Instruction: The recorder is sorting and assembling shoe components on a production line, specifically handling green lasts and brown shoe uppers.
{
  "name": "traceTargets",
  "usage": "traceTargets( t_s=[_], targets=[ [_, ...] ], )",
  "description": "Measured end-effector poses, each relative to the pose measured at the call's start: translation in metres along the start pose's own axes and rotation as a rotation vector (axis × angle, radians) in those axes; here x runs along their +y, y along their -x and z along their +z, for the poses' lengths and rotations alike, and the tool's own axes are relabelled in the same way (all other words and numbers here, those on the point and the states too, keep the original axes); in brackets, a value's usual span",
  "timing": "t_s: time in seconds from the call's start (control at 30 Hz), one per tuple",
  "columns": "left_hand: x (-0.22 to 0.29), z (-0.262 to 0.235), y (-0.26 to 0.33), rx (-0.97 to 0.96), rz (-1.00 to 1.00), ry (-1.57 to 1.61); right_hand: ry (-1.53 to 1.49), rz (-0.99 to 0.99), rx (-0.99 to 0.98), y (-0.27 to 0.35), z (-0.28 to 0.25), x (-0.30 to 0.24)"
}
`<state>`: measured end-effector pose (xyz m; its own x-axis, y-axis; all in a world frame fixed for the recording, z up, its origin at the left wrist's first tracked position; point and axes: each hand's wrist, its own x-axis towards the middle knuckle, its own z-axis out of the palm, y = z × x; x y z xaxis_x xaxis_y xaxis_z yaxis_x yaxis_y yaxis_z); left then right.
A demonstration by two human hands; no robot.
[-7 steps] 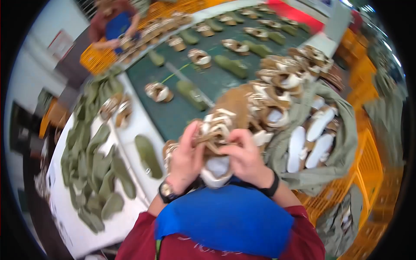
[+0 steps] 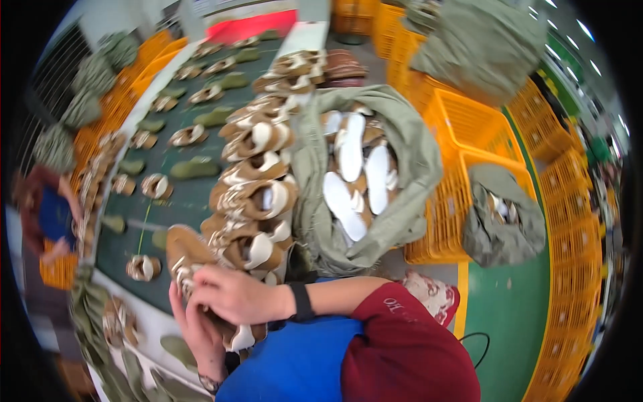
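Left hand [image 2: 197, 335] fingers under brown shoe upper [image 2: 191, 258]

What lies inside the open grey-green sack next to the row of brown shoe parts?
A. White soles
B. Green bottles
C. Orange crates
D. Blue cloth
A: the open sack shows several long white soles lying in its mouth, just right of the row of brown shoe parts that both hands work at.

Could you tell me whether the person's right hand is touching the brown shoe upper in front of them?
Touching: the head view shows the right hand lying over the brown shoe upper, fingers pressed on it.
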<state>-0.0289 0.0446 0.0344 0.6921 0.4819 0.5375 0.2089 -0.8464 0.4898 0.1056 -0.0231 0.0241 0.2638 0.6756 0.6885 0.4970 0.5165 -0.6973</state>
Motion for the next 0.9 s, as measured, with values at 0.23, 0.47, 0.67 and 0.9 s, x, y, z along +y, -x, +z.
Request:
traceTargets(
  t_s=[0.23, 0.47, 0.67, 0.9],
  targets=[
    [-0.005, -0.021, 0.006, -0.106, 0.006, 0.161, -0.116, -0.026, -0.055, -0.003, -0.024, -0.008],
    [0.001, -0.019, 0.015, -0.067, -0.022, 0.012, 0.031, -0.021, -0.053, -0.004, -0.025, -0.002],
    [0.010, -0.027, 0.023, -0.158, -0.148, 0.094, 0.166, 0.122, 0.009, -0.020, -0.019, 0.004],
    [-0.001, -0.046, 0.051, 0.030, -0.267, 0.170, 0.030, 0.075, -0.240, -0.024, 0.011, -0.006]
  ],
)
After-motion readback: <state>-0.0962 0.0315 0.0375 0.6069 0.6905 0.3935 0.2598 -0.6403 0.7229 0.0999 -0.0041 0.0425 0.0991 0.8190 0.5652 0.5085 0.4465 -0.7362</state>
